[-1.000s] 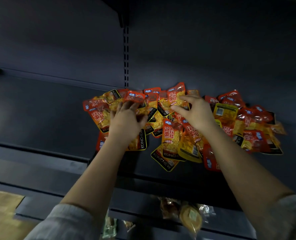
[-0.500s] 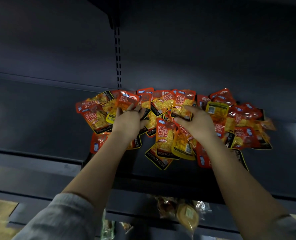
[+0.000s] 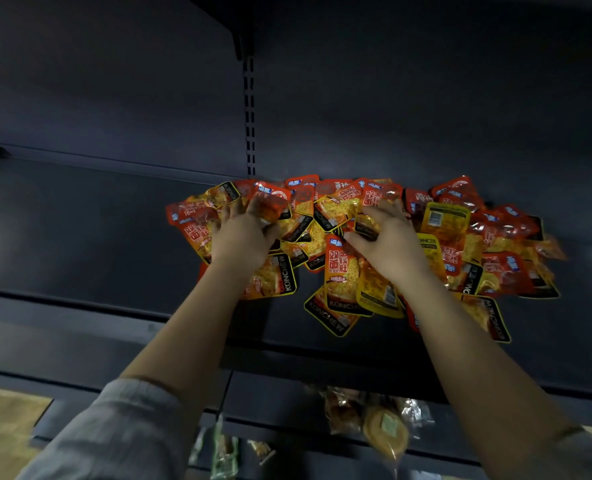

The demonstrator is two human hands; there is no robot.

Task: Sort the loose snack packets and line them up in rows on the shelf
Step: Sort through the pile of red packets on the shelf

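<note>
A single head-worn view looks forward and down along both forearms, close to the dark shelf (image 3: 80, 237), with a lower tier at its bottom edge.

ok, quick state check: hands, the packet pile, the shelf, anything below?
left hand: fingers curled on a red packet at the pile's left
right hand: pinching a small packet mid-pile
packet pile: loose, overlapping, not in rows
shelf: bare left of the pile
wrapped goods: on the lower shelf, blurred
</note>
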